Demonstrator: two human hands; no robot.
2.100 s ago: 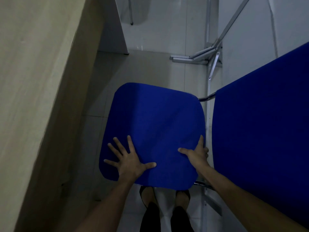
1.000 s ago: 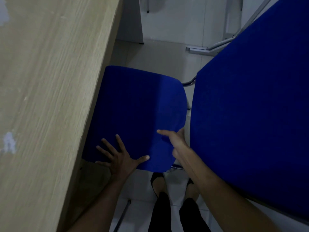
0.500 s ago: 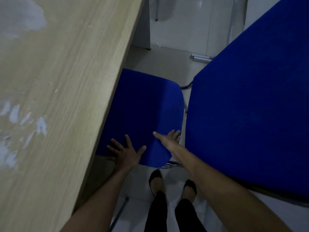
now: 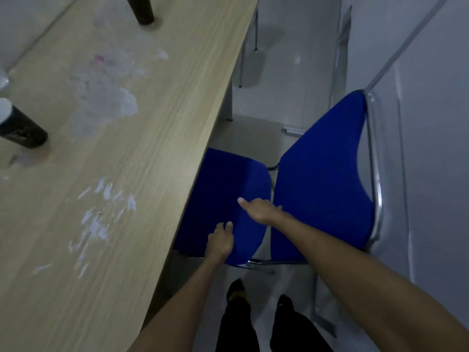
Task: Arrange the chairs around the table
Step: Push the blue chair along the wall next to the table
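A blue chair stands beside the long wooden table (image 4: 132, 153), its blue seat (image 4: 223, 194) partly tucked under the table's edge. The blue backrest (image 4: 327, 179) rises at the right in a chrome frame (image 4: 375, 174). My left hand (image 4: 220, 241) lies on the near part of the seat, fingers together. My right hand (image 4: 261, 209) rests palm down on the seat's right edge, next to the backrest, thumb stretched left. Whether its fingers curl under the edge is hidden.
Two dark cylindrical objects (image 4: 21, 128) (image 4: 142, 8) stand on the table, which carries white paint smears. A pale wall (image 4: 436, 148) runs close behind the backrest. My feet (image 4: 258, 298) stand on the tiled floor just before the seat. Metal legs (image 4: 247, 47) show farther along.
The seat has slid left, further under the table edge. My view has risen, showing more tabletop and the backrest's top. My left hand's fingers have drawn together.
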